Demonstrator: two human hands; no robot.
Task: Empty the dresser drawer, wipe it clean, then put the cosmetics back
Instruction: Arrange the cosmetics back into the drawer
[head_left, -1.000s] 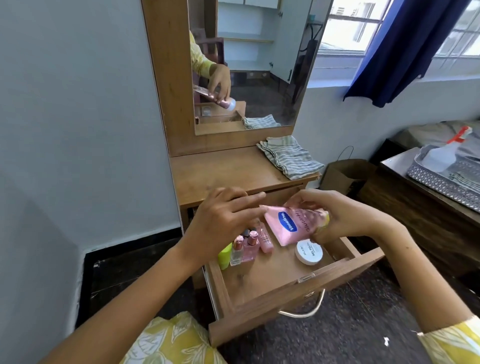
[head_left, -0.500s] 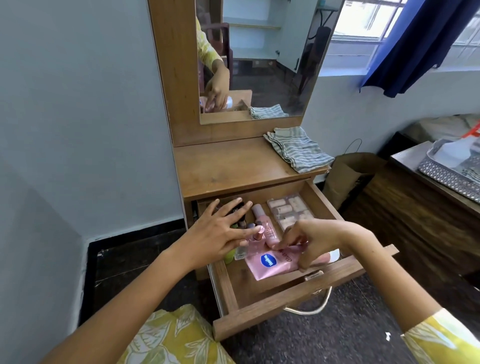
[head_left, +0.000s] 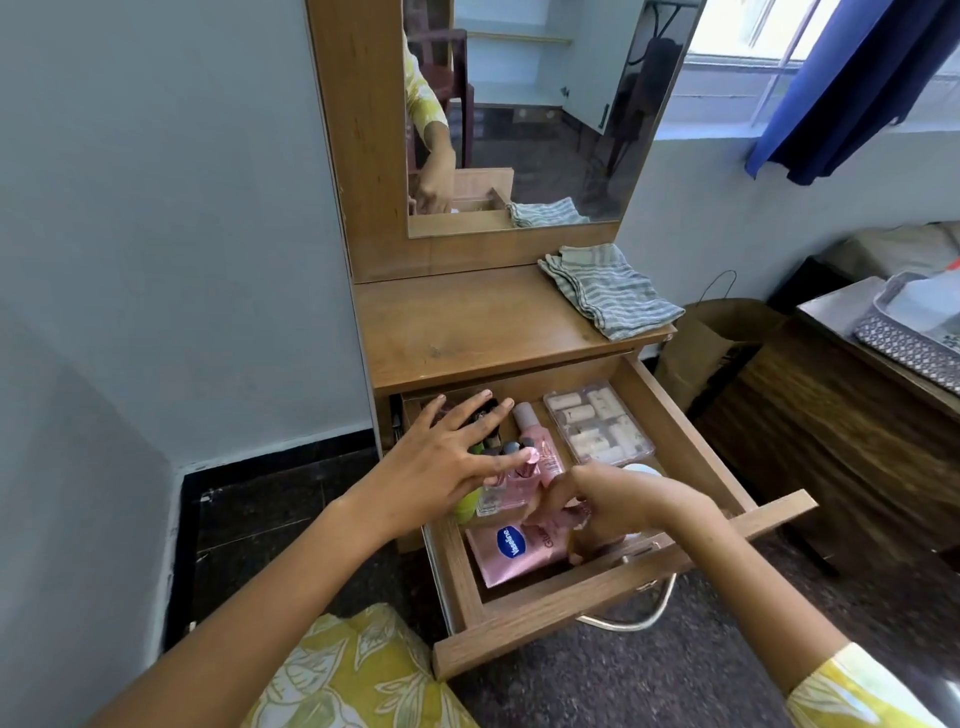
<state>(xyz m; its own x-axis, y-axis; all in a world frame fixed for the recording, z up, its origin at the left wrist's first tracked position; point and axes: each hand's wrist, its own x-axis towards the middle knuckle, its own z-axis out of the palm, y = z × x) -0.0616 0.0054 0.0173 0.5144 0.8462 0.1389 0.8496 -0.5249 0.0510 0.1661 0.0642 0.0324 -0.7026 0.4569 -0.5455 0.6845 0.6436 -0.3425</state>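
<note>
The wooden dresser drawer (head_left: 597, 608) is pulled out and holds cosmetics. A pink Vaseline tube (head_left: 514, 551) lies flat near the drawer's front, and my right hand (head_left: 608, 506) holds its cap end with curled fingers. My left hand (head_left: 447, 462) hovers with fingers spread over small upright bottles (head_left: 506, 480) at the drawer's left, the thumb touching a pink cap. A pink bottle (head_left: 535, 439) lies behind them. A clear case of small bottles (head_left: 597, 421) sits at the back right. A white jar (head_left: 644, 469) is mostly hidden behind my right hand.
A folded striped cloth (head_left: 610, 288) lies on the right of the dresser top (head_left: 457, 322), below the mirror (head_left: 519, 114). A brown paper bag (head_left: 711, 343) stands on the floor to the right, beside a dark wooden table (head_left: 852, 415) with a patterned basket (head_left: 904, 338).
The pink tube came down from above the drawer and now lies flat inside it, my right hand going with it. My left hand has spread its fingers over the small bottles.
</note>
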